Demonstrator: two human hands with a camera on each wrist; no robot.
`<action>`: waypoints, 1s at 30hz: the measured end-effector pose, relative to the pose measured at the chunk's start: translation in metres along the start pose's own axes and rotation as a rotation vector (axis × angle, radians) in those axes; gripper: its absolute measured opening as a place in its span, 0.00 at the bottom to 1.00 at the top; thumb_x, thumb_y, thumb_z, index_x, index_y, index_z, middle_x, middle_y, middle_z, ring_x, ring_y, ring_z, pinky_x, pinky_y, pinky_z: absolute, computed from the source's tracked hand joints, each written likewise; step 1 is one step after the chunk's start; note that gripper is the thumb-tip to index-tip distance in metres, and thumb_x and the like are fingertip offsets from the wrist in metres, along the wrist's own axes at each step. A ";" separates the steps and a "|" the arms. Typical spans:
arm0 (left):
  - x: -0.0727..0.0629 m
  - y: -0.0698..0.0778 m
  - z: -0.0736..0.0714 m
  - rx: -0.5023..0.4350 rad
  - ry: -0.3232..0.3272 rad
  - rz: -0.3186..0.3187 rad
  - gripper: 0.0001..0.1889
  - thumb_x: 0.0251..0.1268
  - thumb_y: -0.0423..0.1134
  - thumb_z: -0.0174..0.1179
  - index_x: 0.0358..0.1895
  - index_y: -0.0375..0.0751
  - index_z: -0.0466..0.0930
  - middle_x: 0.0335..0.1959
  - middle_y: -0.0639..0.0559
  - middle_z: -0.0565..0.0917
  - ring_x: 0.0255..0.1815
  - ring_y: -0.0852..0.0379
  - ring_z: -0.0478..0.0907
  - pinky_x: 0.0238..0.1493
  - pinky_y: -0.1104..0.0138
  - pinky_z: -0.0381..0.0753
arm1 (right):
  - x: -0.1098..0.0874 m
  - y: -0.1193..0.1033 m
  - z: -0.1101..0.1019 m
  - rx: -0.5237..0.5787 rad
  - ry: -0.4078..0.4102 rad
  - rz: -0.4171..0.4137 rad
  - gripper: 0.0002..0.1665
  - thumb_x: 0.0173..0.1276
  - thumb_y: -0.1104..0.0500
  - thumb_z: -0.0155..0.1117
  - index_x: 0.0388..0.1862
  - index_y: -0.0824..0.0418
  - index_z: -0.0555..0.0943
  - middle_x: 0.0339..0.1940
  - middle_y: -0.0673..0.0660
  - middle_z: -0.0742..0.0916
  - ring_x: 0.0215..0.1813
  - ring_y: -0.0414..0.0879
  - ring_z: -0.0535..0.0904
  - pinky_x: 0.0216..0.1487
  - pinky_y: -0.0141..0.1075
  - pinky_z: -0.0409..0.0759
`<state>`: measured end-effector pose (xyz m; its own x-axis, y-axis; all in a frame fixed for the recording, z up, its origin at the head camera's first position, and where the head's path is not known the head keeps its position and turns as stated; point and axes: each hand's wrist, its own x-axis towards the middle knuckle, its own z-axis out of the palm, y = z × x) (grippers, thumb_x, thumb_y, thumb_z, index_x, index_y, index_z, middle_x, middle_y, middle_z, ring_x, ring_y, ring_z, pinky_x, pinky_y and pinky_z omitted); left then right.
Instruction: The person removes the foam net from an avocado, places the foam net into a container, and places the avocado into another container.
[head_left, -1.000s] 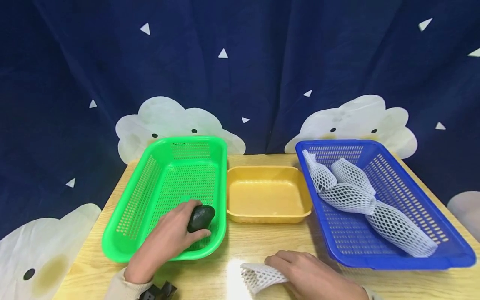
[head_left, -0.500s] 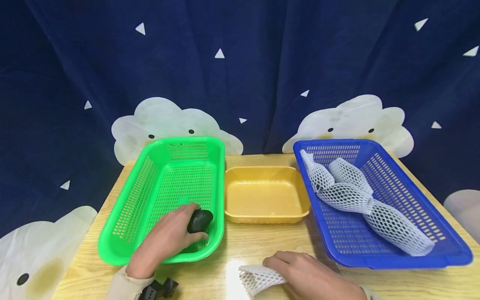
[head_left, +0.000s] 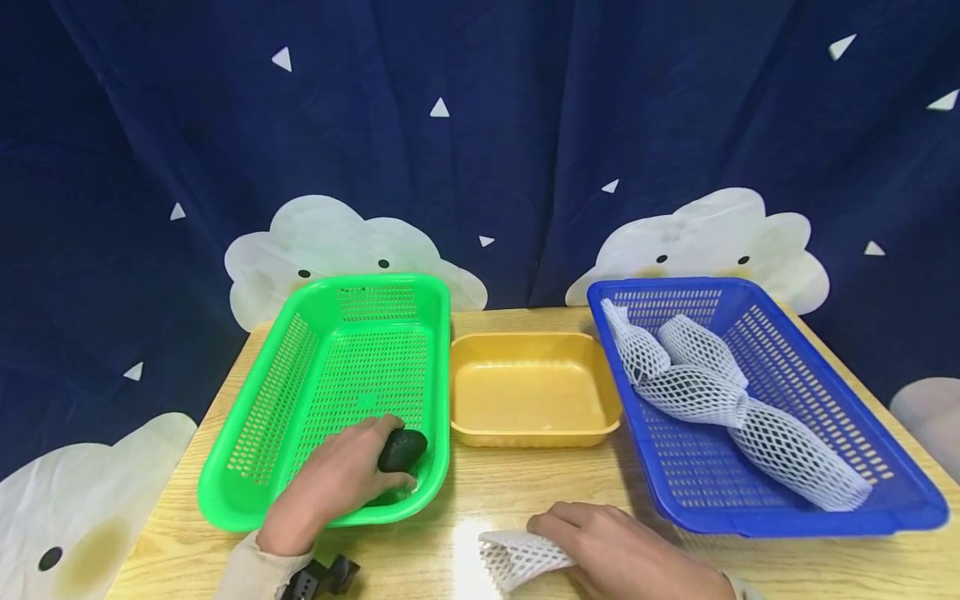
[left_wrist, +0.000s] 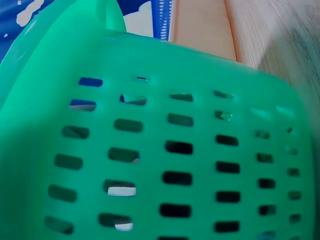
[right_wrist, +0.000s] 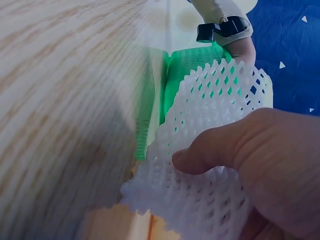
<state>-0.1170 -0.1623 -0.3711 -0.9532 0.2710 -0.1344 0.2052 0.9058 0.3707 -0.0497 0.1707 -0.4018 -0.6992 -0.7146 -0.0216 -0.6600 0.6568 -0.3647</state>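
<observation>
In the head view my left hand (head_left: 341,467) reaches into the front of the green basket (head_left: 213,483) and holds a dark, oval avocado (head_left: 402,451) between fingers and thumb. The left wrist view is filled by the slotted green basket wall (left_wrist: 150,60), which hides that hand. My right hand (head_left: 615,546) is at the front of the table, pinching a white foam fruit net (head_left: 521,558). The right wrist view shows the thumb (right_wrist: 210,150) pressed on the mesh, whose jagged mouth points toward the green basket.
A shallow yellow tray (head_left: 536,438) stands between the baskets. On the right, the blue basket (head_left: 795,523) holds several foam-netted pieces (head_left: 802,458). The wooden table (head_left: 480,475) ends at a dark blue curtain (head_left: 517,125) with white clouds.
My left hand has sunk slightly lower into the green basket with the avocado. The right hand and its net stay as they were; the head view shifted a little.
</observation>
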 end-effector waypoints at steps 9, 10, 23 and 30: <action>0.000 0.001 0.000 -0.021 -0.022 -0.006 0.37 0.51 0.53 0.80 0.65 0.46 0.78 0.55 0.49 0.86 0.43 0.55 0.81 0.39 0.57 0.79 | 0.001 -0.001 -0.002 0.025 -0.036 0.031 0.22 0.72 0.59 0.65 0.63 0.43 0.80 0.57 0.44 0.88 0.56 0.40 0.86 0.51 0.41 0.89; -0.001 0.001 0.000 -0.019 -0.020 -0.004 0.37 0.51 0.54 0.79 0.65 0.46 0.78 0.56 0.49 0.86 0.44 0.55 0.81 0.40 0.56 0.79 | 0.001 -0.001 -0.002 0.025 -0.038 0.033 0.22 0.72 0.59 0.65 0.63 0.43 0.80 0.57 0.44 0.88 0.55 0.40 0.86 0.51 0.41 0.89; -0.005 0.002 -0.003 0.036 0.049 0.019 0.37 0.57 0.61 0.74 0.66 0.48 0.77 0.59 0.46 0.85 0.54 0.46 0.85 0.47 0.48 0.84 | 0.003 -0.001 -0.002 0.052 -0.073 0.051 0.20 0.74 0.54 0.65 0.63 0.42 0.80 0.57 0.43 0.88 0.56 0.39 0.86 0.51 0.41 0.89; -0.007 0.003 -0.006 0.028 0.069 0.021 0.34 0.60 0.61 0.71 0.66 0.48 0.78 0.62 0.45 0.84 0.58 0.43 0.85 0.50 0.45 0.84 | 0.002 -0.001 -0.002 0.042 -0.051 0.041 0.20 0.74 0.56 0.65 0.63 0.43 0.80 0.57 0.43 0.88 0.55 0.39 0.86 0.50 0.40 0.89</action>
<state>-0.1109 -0.1631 -0.3630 -0.9615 0.2675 -0.0627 0.2303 0.9093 0.3466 -0.0508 0.1693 -0.3996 -0.7098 -0.6993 -0.0840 -0.6183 0.6758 -0.4014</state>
